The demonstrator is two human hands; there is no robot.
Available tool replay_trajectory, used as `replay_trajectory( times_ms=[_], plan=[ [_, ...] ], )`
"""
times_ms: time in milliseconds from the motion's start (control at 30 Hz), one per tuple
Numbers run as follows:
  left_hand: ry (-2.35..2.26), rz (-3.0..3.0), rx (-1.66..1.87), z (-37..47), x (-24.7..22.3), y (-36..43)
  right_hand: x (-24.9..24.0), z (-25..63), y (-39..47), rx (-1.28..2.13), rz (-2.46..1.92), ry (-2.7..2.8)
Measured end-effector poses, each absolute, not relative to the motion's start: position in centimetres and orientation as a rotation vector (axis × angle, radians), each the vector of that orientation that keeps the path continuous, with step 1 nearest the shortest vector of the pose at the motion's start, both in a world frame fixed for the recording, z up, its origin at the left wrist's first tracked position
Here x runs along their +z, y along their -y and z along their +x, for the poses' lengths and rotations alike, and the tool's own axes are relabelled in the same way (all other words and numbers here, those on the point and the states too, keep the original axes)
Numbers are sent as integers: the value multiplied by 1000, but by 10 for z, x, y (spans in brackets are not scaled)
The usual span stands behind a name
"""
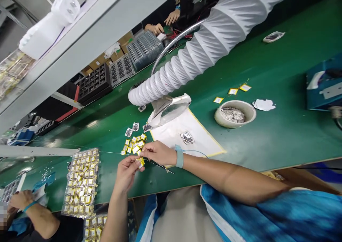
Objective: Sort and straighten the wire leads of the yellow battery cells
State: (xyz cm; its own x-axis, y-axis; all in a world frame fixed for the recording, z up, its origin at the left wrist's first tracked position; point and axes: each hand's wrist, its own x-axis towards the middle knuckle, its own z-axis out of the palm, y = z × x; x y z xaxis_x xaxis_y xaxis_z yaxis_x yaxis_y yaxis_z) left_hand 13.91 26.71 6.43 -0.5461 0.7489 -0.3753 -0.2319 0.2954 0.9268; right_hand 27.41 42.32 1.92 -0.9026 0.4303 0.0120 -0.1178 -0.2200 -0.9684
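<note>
the left hand [127, 171] and right hand [157, 152] meet low over the green table [267, 128], fingers pinched together on one small yellow-taped flat cell [140, 161]; dark tweezers [160, 165] lie under the right hand. it looks light, thin and easily bent, best gripped by its edges. beyond lie a loose pile of yellow cells [134, 144] and a white ribbed hose [197, 53]. the fingers hide the cell's detail.

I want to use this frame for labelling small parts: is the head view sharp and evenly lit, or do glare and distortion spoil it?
Head view: strongly tilted and wide-angle, so the green table slants; soft glare patches show on it at left; the small yellow part between left hand and right hand is too small to resolve; a corner at lower left is blurred.
</note>
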Motion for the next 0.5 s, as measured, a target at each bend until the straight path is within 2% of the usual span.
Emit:
replay_trajectory(
  times_ms=[267,500],
  plan=[
    [-1755,493,1281,124,67,-262,14,270,-422,2143,-438,1736],
    [-1796,475,1379,107,87,-250,14,271,-452,2115,-564,1552]
  ],
)
